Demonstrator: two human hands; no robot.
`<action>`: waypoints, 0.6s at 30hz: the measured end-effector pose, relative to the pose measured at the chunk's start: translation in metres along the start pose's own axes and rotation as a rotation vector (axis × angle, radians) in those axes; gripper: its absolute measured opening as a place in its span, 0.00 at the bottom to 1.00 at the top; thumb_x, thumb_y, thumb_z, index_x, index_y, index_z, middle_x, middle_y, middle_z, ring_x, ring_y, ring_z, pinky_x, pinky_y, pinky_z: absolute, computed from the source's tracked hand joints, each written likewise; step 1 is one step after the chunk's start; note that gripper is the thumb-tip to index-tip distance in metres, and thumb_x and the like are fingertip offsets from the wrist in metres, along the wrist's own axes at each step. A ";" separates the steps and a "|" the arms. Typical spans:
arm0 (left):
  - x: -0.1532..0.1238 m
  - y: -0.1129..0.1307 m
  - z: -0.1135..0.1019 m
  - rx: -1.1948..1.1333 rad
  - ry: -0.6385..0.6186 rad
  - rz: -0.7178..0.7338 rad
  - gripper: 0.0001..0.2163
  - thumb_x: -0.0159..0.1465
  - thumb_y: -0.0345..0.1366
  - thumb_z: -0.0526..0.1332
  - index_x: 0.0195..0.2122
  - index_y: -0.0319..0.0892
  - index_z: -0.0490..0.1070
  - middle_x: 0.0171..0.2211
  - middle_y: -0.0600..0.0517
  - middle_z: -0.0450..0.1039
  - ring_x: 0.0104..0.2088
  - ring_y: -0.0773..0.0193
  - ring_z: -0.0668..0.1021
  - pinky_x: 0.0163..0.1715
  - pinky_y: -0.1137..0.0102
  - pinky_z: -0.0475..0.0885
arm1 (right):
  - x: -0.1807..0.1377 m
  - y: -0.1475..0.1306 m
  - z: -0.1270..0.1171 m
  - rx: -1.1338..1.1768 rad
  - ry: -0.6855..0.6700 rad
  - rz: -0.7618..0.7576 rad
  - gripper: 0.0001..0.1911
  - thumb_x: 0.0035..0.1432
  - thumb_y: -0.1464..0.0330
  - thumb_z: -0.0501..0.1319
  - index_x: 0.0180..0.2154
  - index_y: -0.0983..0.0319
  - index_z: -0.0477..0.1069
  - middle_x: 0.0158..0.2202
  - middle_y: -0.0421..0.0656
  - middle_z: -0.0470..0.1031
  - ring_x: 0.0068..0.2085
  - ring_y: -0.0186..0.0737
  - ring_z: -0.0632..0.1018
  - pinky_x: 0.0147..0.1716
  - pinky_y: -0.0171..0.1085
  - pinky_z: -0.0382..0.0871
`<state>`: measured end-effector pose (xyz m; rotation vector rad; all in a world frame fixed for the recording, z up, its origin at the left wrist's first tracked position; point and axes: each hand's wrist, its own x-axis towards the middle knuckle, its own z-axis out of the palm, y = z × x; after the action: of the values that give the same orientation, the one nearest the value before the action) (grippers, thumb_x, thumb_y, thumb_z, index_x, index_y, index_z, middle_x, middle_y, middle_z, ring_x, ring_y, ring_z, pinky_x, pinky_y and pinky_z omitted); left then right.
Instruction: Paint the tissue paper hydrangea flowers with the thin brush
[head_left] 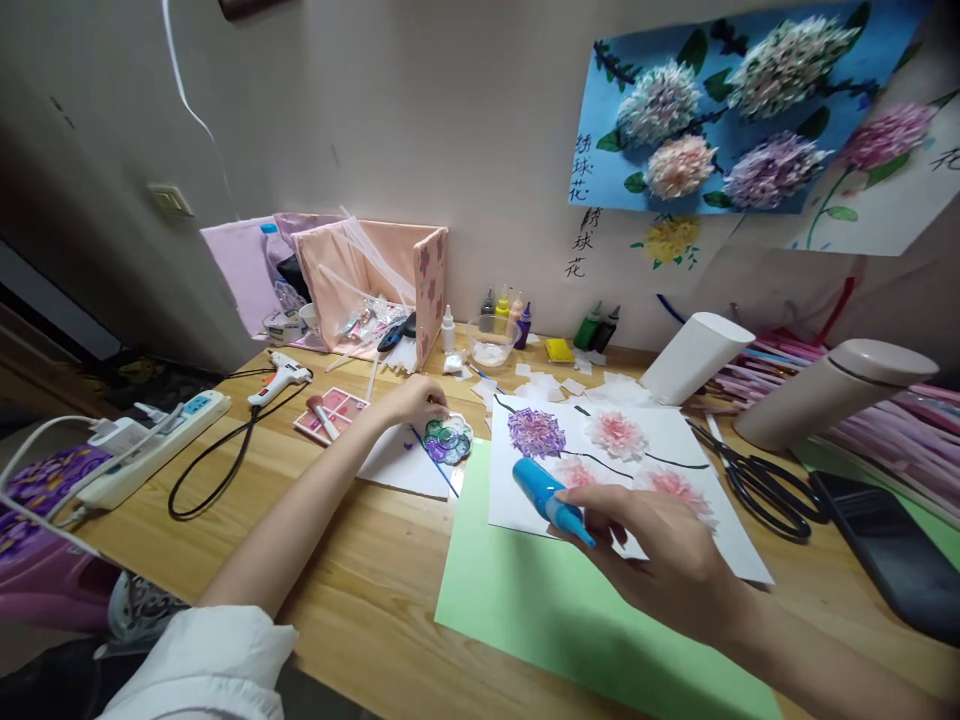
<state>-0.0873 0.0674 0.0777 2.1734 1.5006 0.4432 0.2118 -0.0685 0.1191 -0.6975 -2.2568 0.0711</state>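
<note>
My left hand [415, 400] reaches out over the wooden table, fingers curled onto the rim of a small flower-shaped paint palette [448, 440] with purple and green paint. A thin blue-handled brush [435, 462] lies beside the palette. My right hand [660, 545] is closed round a blue squeeze bottle [547, 497], held tilted over a white sheet [675, 440]. That sheet carries a purple paper flower [536, 432] and pink paper flowers [617, 433] on black drawn stems. The sheet lies on light green paper [525, 600].
Black scissors [757, 480], a dark phone [885, 550], a white cup lying down [694, 355] and a beige flask [832, 390] sit to the right. A glue gun [279, 380], power strip [154, 440], blush compact with brush [330, 412], pink box [375, 275], clear bowl [491, 340] and paint bottles [510, 310] stand at left and back.
</note>
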 end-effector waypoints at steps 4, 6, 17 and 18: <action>-0.004 0.021 0.000 -0.096 0.084 -0.050 0.22 0.63 0.51 0.55 0.29 0.37 0.79 0.31 0.44 0.78 0.34 0.57 0.77 0.34 0.70 0.67 | 0.019 0.007 0.018 -0.009 0.077 -0.055 0.13 0.57 0.76 0.57 0.44 0.59 0.65 0.21 0.34 0.75 0.18 0.27 0.72 0.19 0.28 0.64; -0.011 0.038 -0.005 -0.173 0.031 -0.068 0.31 0.67 0.54 0.43 0.28 0.37 0.79 0.27 0.45 0.78 0.30 0.59 0.77 0.32 0.70 0.68 | 0.033 0.015 0.028 -0.075 0.135 -0.153 0.13 0.57 0.76 0.56 0.44 0.58 0.65 0.24 0.36 0.78 0.20 0.28 0.73 0.21 0.29 0.66; -0.041 0.053 -0.015 -1.170 0.056 -0.087 0.22 0.52 0.50 0.69 0.39 0.36 0.73 0.36 0.47 0.76 0.42 0.58 0.77 0.46 0.63 0.70 | 0.077 0.027 0.077 -0.049 -0.034 -0.060 0.10 0.62 0.74 0.49 0.41 0.59 0.67 0.31 0.42 0.74 0.32 0.34 0.74 0.29 0.33 0.68; -0.042 0.049 -0.017 -1.126 0.113 -0.070 0.23 0.50 0.49 0.70 0.39 0.36 0.73 0.36 0.48 0.76 0.42 0.58 0.77 0.46 0.63 0.70 | 0.078 0.026 0.077 0.034 -0.036 0.069 0.10 0.62 0.74 0.49 0.42 0.60 0.66 0.35 0.45 0.74 0.35 0.36 0.75 0.33 0.35 0.70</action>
<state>-0.0716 0.0168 0.1180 1.2036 0.9601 1.0736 0.1272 0.0049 0.1085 -0.7609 -2.2606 0.1563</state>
